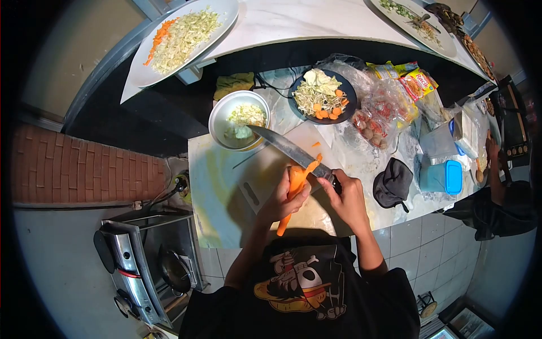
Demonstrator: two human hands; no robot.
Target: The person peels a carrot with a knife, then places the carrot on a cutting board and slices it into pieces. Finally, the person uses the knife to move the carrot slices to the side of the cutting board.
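My left hand (282,198) is wrapped round a carrot (296,179), whose narrow end pokes out below the palm. In my right hand (349,202) is the handle of a large kitchen knife (291,150). Its long blade slants up and left, crossing just above the top of the carrot. Strips of carrot peel (314,163) cling at the blade. Beneath my hands lies a pale cutting board (265,178) with a slot in it. The blade's tip reaches the rim of a white bowl (213,121) holding chopped pale vegetable.
A dark plate (352,107) carries sprouts, cabbage and carrot slices. Beyond it are plastic bags of meatballs (370,121) and seasoning packets (416,83). A black cap (392,183) and blue-lidded container (453,177) sit rightward. Platters (228,14) stand on the shelf. Another person's arm (497,175) shows far right.
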